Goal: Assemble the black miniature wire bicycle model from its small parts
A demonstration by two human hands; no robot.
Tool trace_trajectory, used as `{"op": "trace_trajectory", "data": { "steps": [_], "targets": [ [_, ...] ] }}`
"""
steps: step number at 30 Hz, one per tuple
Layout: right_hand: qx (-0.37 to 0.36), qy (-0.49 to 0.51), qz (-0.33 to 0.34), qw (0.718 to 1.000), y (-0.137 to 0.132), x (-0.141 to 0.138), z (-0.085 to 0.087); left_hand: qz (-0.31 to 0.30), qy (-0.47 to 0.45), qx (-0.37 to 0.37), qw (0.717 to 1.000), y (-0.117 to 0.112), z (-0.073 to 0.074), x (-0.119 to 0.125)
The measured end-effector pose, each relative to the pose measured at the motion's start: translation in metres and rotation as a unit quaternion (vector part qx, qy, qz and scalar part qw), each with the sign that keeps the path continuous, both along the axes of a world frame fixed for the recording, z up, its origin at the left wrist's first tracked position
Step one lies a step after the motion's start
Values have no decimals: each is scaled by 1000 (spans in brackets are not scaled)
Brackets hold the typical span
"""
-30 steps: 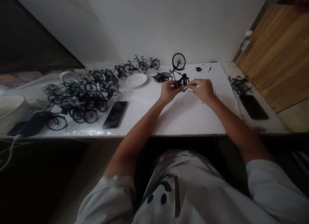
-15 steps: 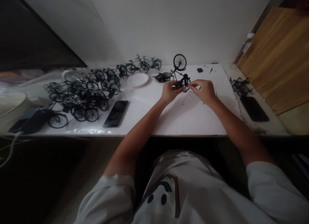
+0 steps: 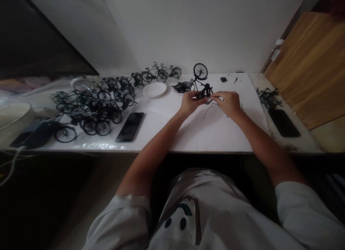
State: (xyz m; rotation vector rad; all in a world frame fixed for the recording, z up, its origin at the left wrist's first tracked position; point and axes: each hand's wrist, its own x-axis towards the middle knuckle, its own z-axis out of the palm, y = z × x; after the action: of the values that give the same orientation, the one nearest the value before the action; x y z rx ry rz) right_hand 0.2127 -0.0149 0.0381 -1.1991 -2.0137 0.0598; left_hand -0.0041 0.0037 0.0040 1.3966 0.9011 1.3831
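A small black model bicycle (image 3: 197,83) is held up over the white table board (image 3: 226,135), its one wheel with spokes pointing away from me. My left hand (image 3: 189,103) is closed around its near end. Fingers of my right hand (image 3: 228,101) are pinched together at the near wheel, by the left fingertips; whether a tiny part sits in that pinch is too small to tell. Thin loose parts (image 3: 211,109) lie on the board just below my hands. Beyond my left hand is a pile of black parts (image 3: 183,86).
Many model bicycles (image 3: 104,95) crowd the left side. A white plate (image 3: 154,90) and a phone (image 3: 130,127) lie nearer the middle. At the back right are a small black block (image 3: 223,79) and small bits. Another dark phone-like slab (image 3: 284,123) and black parts (image 3: 268,97) rest at right.
The view has shifted very slightly. Both hands stay at the model bicycle, with hardly any visible movement of the fingers.
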Motion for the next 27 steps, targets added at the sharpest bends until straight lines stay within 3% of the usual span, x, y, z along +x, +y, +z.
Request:
{"op": "trace_trajectory", "data": {
  "steps": [9, 16, 27],
  "targets": [
    [-4, -85, -48, 995, -4, -4, 2, -3, 7, -5, 1000, -2, 1, 0],
    [1, -96, -101, 990, -7, -9, 5, -22, 15, -15, 1000, -6, 3, 1],
    [15, -57, -84, 995, -8, -10, 6, -23, -4, -9, 1000, -7, 5, 4]
  ]
}}
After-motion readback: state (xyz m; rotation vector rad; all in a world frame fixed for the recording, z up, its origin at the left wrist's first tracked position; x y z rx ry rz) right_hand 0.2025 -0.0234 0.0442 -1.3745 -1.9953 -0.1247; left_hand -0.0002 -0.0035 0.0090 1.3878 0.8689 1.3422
